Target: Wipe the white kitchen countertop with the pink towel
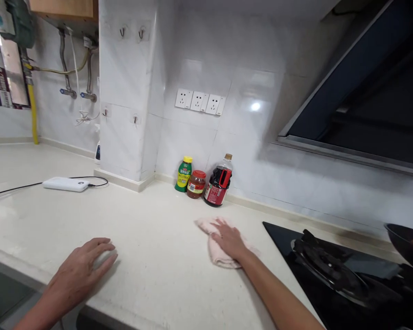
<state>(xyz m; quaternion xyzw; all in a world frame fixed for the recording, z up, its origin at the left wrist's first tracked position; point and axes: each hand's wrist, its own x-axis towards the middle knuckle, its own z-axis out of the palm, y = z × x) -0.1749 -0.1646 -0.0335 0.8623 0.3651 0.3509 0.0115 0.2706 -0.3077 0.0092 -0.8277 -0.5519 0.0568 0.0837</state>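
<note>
A pale pink cloth (223, 259) lies bunched on the light countertop (151, 256). My right hand (230, 239) presses down on it with its fingers spread flat, hiding part of the cloth. Near the counter's front edge, at the left, is my left hand (82, 263). Its fingers and thumb are apart and lightly curved, with nothing seen held in them. Beyond the cloth, against the wall, stand a green squeeze bottle with a yellow cap (183, 175), a red-lidded jar (196, 184) and a large dark sauce bottle with a red handle (219, 183).
A black gas stove (282, 243) is set into the counter at the right, with a dark wok (399, 238) on it. A range hood (365, 91) slants overhead. A white power bank (66, 184) with a black cable lies at the left. Wall sockets (198, 101) are above the bottles.
</note>
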